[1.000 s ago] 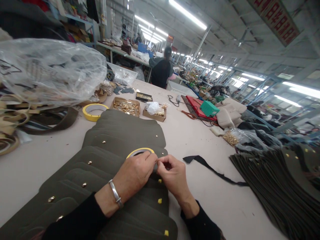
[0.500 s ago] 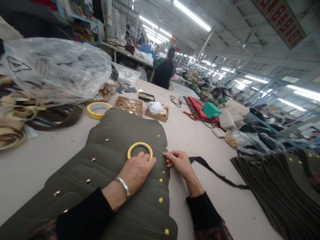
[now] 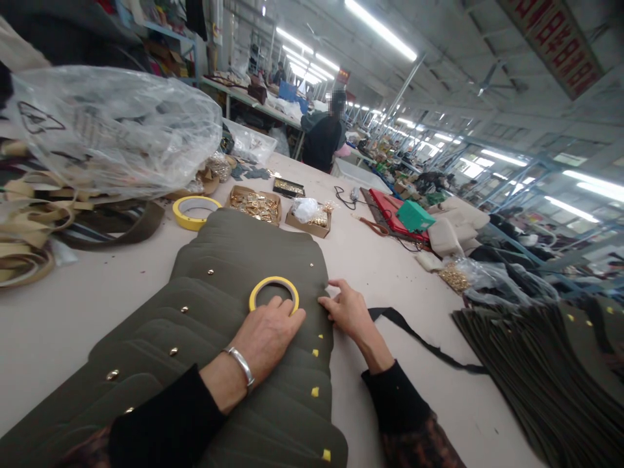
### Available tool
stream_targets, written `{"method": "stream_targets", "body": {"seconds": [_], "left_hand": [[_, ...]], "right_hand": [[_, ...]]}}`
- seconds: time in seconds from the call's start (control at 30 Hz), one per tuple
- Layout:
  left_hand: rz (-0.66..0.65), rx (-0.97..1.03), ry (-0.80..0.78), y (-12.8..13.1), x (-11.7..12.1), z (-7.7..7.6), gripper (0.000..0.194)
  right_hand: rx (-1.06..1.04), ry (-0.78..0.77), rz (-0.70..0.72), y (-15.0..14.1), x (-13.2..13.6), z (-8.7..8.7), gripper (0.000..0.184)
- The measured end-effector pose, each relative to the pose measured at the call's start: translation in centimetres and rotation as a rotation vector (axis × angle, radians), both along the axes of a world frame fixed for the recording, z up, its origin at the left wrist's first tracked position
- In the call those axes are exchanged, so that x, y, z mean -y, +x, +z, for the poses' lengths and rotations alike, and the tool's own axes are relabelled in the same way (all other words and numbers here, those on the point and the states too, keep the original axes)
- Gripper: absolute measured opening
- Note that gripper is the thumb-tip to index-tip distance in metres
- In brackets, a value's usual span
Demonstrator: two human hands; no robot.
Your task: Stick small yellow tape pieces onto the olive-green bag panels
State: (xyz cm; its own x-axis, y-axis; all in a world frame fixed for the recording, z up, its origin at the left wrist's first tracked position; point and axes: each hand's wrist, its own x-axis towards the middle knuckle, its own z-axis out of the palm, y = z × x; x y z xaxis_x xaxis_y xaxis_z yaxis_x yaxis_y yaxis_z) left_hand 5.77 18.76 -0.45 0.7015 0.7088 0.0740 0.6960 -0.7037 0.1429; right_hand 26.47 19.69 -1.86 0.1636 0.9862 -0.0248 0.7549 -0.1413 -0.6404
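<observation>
My left hand [image 3: 267, 348], with a silver bracelet at its wrist, is closed on the near rim of a roll of yellow tape [image 3: 253, 292]. The roll rests over a fanned stack of dark olive panels [image 3: 263, 247]. At the right edge of the stack is my right hand [image 3: 347, 309], thumb and index finger apart, with the thumb tip by the panel edge. No yellow bit shows between those fingers. Small yellow tape pieces [image 3: 314, 392] stick along the right side of the panels. Gold studs [image 3: 184, 309] run down their left side.
Behind the stack lie another yellow tape roll [image 3: 191, 224], a box of gold metal parts [image 3: 256, 205] and a second small box [image 3: 319, 227]. Clear plastic [image 3: 121, 130] bulges at left. At right are a black strap [image 3: 414, 341] and more olive panels [image 3: 526, 364]. A person [image 3: 322, 136] is farther back.
My right thumb and index finger have parted from their pinch, and the small yellow bit at their tips no longer shows. My left hand stays on the roll. The view shifts slightly.
</observation>
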Motion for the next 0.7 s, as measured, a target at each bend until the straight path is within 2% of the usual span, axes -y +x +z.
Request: {"method": "stream_targets", "body": {"seconds": [0.07, 0.13, 0.17, 0.23, 0.3, 0.37, 0.47, 0.57, 0.7], "left_hand": [[0.008, 0.001, 0.010, 0.0, 0.0, 0.0, 0.022], [0.015, 0.002, 0.022, -0.1, 0.0, -0.1, 0.022], [0.018, 0.003, 0.030, -0.1, -0.1, -0.1, 0.022], [0.023, 0.003, 0.045, -0.2, -0.1, -0.2, 0.023], [0.025, 0.002, 0.055, -0.2, -0.2, -0.3, 0.023], [0.024, 0.003, 0.059, -0.4, -0.4, -0.4, 0.023], [0.019, 0.010, 0.062, -0.6, -0.6, -0.6, 0.021], [0.022, 0.020, 0.063, -0.7, -0.7, -0.7, 0.019], [0.016, 0.035, 0.060, -0.7, -0.8, -0.9, 0.017]], "right_hand": [[0.085, 0.181, 0.076, 0.8, 0.7, -0.3, 0.025], [0.206, 0.350, 0.214, 1.4, 1.4, -0.5, 0.010], [0.269, 0.391, 0.290, 1.5, 1.6, -0.6, 0.012], [0.391, 0.401, 0.422, 1.4, 1.7, -0.5, 0.017], [0.487, 0.323, 0.485, 0.8, 1.3, -0.2, 0.018], [0.538, 0.187, 0.459, 0.0, 0.6, 0.2, 0.018], [0.556, 0.046, 0.331, -1.1, -0.5, 0.7, 0.018], [0.560, 0.009, 0.223, -1.8, -0.9, 0.9, 0.019], [0.558, -0.003, 0.114, -2.3, -0.2, 0.8, 0.017]]}}
